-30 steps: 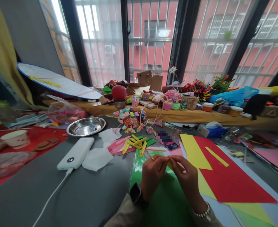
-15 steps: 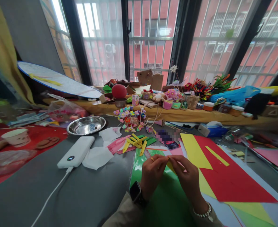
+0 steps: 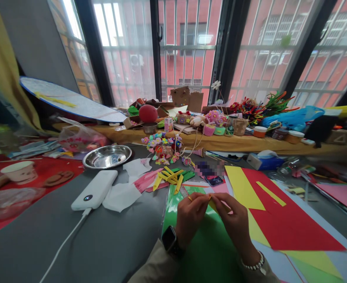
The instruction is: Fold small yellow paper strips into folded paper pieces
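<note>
Between my fingertips, above a glossy green sheet (image 3: 208, 251), is a small strip of yellow paper (image 3: 213, 204), mostly covered by the fingers. My left hand (image 3: 191, 216), with a watch on its wrist, pinches one end of it. The other side is pinched by my right hand (image 3: 234, 218), which wears a beaded bracelet. Both hands are closed and their fingertips nearly meet. Just beyond them lies a pile of folded yellow paper strips (image 3: 170, 176), beside pink strips (image 3: 146, 181) and green ones (image 3: 188, 175).
On the right, a yellow strip (image 3: 271, 193) lies on red paper (image 3: 297, 224) next to a yellow sheet (image 3: 244, 188). A white power bank (image 3: 95, 190) with a cable and a metal plate (image 3: 107, 167) stand on the left. A phone (image 3: 213, 180) lies ahead.
Both hands stay in nearly the same place, still pinching the yellow strip. Its visible part beside the right fingers looks slightly shifted. The view has moved very slightly.
</note>
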`<act>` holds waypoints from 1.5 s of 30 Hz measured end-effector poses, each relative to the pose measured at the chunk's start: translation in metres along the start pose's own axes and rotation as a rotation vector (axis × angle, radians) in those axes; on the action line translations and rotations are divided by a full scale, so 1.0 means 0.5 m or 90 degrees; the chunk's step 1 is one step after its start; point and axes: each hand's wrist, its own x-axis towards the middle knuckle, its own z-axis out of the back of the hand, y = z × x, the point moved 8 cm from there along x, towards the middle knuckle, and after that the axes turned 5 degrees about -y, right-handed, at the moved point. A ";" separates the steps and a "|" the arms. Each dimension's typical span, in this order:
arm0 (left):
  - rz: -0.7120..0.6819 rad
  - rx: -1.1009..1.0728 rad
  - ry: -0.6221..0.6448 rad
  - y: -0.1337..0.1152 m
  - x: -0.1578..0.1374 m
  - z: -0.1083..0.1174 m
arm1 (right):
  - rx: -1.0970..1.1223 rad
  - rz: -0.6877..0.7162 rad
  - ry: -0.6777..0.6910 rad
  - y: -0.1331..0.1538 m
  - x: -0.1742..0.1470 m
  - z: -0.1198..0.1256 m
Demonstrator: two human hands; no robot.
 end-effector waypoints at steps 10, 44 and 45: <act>-0.007 0.020 -0.006 -0.002 0.000 0.000 | -0.026 -0.002 -0.008 0.002 0.001 0.002; 0.077 0.061 0.048 0.024 0.008 -0.010 | 0.013 -0.076 0.017 -0.020 0.010 -0.008; 0.092 0.052 0.069 0.026 0.011 -0.012 | 0.015 -0.088 0.021 -0.024 0.011 -0.008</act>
